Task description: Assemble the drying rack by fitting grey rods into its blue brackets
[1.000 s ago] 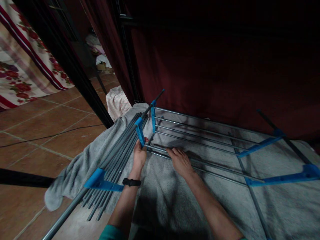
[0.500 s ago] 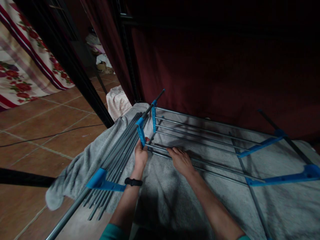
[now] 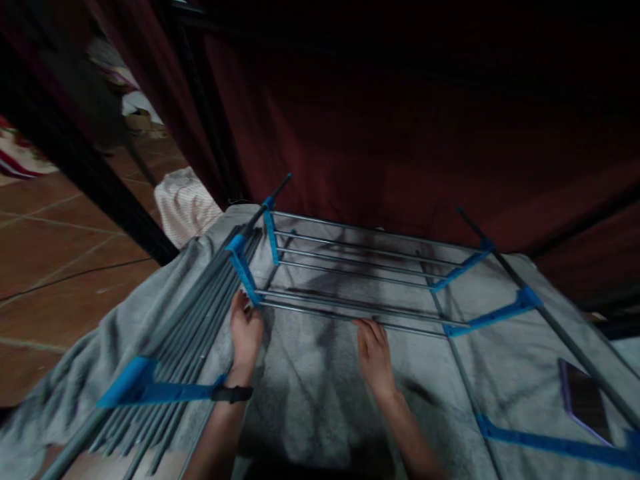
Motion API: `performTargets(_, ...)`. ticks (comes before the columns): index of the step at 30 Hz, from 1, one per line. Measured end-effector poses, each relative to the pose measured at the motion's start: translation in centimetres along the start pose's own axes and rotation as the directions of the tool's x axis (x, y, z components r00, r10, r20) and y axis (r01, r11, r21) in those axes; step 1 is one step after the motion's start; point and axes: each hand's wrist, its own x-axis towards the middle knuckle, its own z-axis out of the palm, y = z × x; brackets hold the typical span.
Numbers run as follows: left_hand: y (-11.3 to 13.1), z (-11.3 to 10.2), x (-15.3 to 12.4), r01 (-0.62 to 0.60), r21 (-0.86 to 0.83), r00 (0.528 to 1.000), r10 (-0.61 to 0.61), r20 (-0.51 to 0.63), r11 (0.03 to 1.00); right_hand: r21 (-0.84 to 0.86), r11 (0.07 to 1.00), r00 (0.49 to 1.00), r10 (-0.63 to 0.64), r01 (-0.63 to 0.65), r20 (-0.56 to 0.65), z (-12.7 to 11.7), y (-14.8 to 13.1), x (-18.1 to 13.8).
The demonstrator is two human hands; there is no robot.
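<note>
We hold our left hand (image 3: pixel 247 337) with its fingers half curled and parted from the thumb, gripping nothing that we can see, just beside the lower end of a blue bracket (image 3: pixel 244 270); whether they touch it we cannot tell. Our right hand (image 3: pixel 376 357) has its fingers close together and loosely bent, the tips at the front rod (image 3: pixel 310 312); we cannot tell if they grip it. The rack (image 3: pixel 350 274) of rods and brackets spans before and between our fingers. Loose tubes (image 3: pixel 200 323) lie left of our left fingers, a phone (image 3: pixel 585 400) well right of our right ones, a grey blanket (image 3: pixel 310 393) beneath both.
</note>
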Motion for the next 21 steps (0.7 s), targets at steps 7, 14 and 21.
performTargets(7, 0.1, 1.9, -3.3, -0.504, 0.260, 0.854, 0.429, 0.294, 0.824, -0.138, 0.846, 0.805, 0.421, -0.514, -0.417, -6.4, 11.1, -7.4)
performTargets(14, -0.1, 7.6, -3.2, -0.824, 0.168, 0.494, 0.540, 0.681, 0.542, -0.193, 0.749, 0.732, 0.501, -0.634, -0.462, -9.2, 17.0, -5.1)
performTargets(21, -0.7, 8.2, -0.9, -0.804, 0.121, 0.430, 0.430, 0.794, 0.582, -0.245, 0.723, 0.745, 0.526, -0.646, -0.410, -10.0, 17.6, -3.3)
